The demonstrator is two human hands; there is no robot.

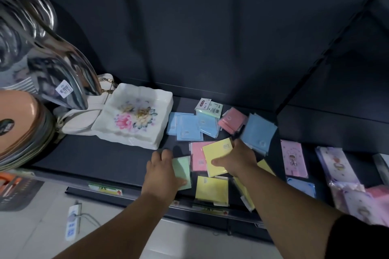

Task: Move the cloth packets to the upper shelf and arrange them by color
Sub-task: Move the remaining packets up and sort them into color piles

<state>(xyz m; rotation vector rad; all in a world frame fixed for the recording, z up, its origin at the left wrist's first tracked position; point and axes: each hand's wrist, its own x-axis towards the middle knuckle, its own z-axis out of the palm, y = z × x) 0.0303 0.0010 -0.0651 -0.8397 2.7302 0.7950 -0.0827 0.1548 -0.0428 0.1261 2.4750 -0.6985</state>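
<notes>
Pastel cloth packets lie scattered on a dark shelf (105, 153). My right hand (237, 160) grips a yellow packet (217, 153), lifted over a pink packet (197, 157). My left hand (162, 172) holds a green packet (182, 171) by its left edge. Another yellow packet (211, 190) lies near the front edge, and more yellow ones (244, 189) sit partly under my right forearm. Blue packets (186, 127) lie flat further back, with a pink stack (231, 121), a blue stack (257, 129) and a pale green packet (208, 107) behind them.
A white floral dish (134, 118) stands left of the packets, beside a cream bag (84, 120) and shiny steel ware (42, 52). Patterned pink and purple packs (293, 157) lie at the right. A power strip (72, 219) rests on the floor below.
</notes>
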